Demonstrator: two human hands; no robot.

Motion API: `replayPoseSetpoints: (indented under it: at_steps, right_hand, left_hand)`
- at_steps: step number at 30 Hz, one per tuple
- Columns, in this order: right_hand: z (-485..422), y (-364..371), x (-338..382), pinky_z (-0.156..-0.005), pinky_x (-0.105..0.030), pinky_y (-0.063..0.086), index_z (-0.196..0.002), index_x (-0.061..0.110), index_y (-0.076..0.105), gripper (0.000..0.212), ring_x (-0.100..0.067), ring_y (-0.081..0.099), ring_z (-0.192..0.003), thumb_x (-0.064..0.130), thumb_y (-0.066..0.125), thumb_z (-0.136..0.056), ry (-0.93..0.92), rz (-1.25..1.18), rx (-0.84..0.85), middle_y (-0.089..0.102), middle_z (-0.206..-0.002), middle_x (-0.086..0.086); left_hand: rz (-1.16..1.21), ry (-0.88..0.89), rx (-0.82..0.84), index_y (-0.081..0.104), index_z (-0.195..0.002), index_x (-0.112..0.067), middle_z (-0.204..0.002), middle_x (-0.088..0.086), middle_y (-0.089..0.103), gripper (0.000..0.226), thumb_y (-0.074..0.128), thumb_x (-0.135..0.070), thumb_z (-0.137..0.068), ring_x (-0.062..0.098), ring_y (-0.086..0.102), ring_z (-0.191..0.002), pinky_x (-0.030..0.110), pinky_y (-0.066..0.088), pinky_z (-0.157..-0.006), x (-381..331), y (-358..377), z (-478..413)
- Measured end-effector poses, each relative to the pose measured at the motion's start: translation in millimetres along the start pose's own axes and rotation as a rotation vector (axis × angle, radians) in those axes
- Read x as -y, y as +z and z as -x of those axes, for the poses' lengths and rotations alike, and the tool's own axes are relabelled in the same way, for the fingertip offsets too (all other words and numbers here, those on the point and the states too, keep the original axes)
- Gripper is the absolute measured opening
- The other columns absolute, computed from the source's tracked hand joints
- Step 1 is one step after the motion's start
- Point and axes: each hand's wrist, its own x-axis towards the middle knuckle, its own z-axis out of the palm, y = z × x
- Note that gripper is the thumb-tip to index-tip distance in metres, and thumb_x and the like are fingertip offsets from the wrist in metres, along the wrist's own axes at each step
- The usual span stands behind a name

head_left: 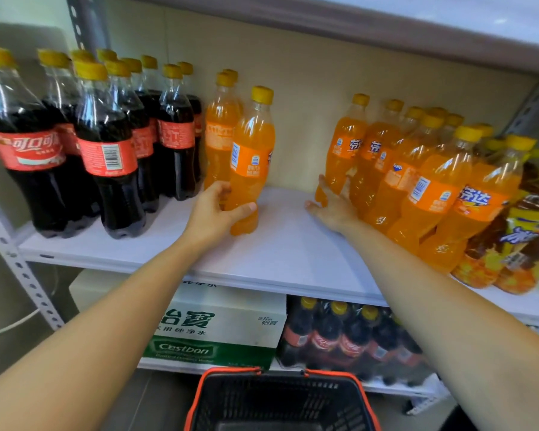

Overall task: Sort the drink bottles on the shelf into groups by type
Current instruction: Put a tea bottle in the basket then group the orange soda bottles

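- Left hand (218, 209) is wrapped round the lower body of an orange soda bottle (251, 150), thumb across the front. The bottle is upright, with its base on or just above the white shelf (287, 244) — I cannot tell which.
- Just behind it stand two more orange bottles (220, 135), right next to the cola bottles (106, 135) that crowd the left end of the shelf.
- Right hand (332, 203) is spread flat, fingers straight, touching the foot of the nearest bottle in the big orange group (417, 181) on the right.
- A bare stretch of shelf lies between the two hands — they are well apart.
- Far right, beyond the orange group: iced tea bottles (523, 237) with yellow labels.
- Below the shelf: a water carton (218, 325), a wrapped cola pack (339, 337) beside it, and a black basket (277, 396) with an orange rim nearest the camera.
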Motion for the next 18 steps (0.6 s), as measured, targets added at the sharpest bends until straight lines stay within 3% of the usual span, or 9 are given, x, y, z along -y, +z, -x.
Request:
replayPoseSetpoints:
  at_steps: [3,6,9,12,15,18]
  right_hand:
    - [-4.7,-4.8,0.3,-0.122,-0.033,0.02,-0.159,0.042,0.017,0.082,-0.035,0.012,-0.155,0.054,0.063,-0.093,0.008,-0.127,0.041,-0.031,-0.164,-0.009]
    - [4.5,-9.5,-3.0,-0.122,-0.029,0.016,-0.159,0.039,0.023,0.083,-0.031,0.006,-0.156,0.044,0.071,-0.091,-0.019,-0.252,0.064,-0.027,-0.165,-0.01]
    - [35.6,-9.5,-2.1,-0.118,-0.026,0.028,-0.155,0.029,0.038,0.077,-0.028,0.036,-0.147,0.026,0.077,-0.089,-0.118,-0.425,-0.044,0.004,-0.168,-0.011]
    - [83.7,-6.0,2.5,-0.112,-0.038,0.042,-0.149,0.023,0.048,0.072,-0.024,0.054,-0.128,0.021,0.081,-0.084,-0.199,-0.551,-0.044,0.049,-0.147,-0.002]
    - [129.9,-5.3,11.3,-0.1,-0.03,0.051,-0.146,0.025,0.05,0.075,-0.01,0.062,-0.112,0.033,0.085,-0.08,-0.26,-0.702,0.087,0.062,-0.129,0.005]
    - [155.8,-5.1,22.2,-0.093,-0.024,0.053,-0.142,0.026,0.05,0.077,-0.003,0.066,-0.107,0.035,0.088,-0.076,-0.294,-0.779,0.107,0.066,-0.123,0.009]
  left_hand:
    - [-0.006,0.007,0.039,0.056,-0.131,-0.004,-0.13,0.016,0.065,0.049,0.079,-0.016,-0.089,0.036,0.063,-0.119,0.058,0.052,-0.1,-0.7,2.9,2.0]
    - [-0.017,0.043,0.068,0.057,-0.13,-0.012,-0.128,0.01,0.066,0.045,0.078,-0.019,-0.091,0.034,0.063,-0.118,0.058,0.054,-0.097,-2.4,3.4,5.6]
    - [0.029,0.041,0.11,0.061,-0.12,-0.019,-0.121,0.007,0.069,0.034,0.078,-0.019,-0.09,0.033,0.068,-0.111,0.055,0.058,-0.09,-6.0,6.0,10.6]
    - [0.121,0.012,0.176,0.062,-0.122,-0.02,-0.121,0.01,0.071,0.035,0.077,-0.018,-0.09,0.031,0.071,-0.108,0.044,0.063,-0.079,-10.9,14.5,18.7]
    - [0.264,-0.032,0.233,0.061,-0.129,-0.015,-0.12,0.011,0.073,0.046,0.077,-0.022,-0.086,0.026,0.075,-0.102,0.035,0.061,-0.072,-19.0,27.6,30.5]
    - [0.339,-0.016,0.26,0.061,-0.129,-0.015,-0.118,0.005,0.076,0.048,0.076,-0.023,-0.084,0.023,0.073,-0.108,0.034,0.061,-0.082,-27.5,39.0,37.9]
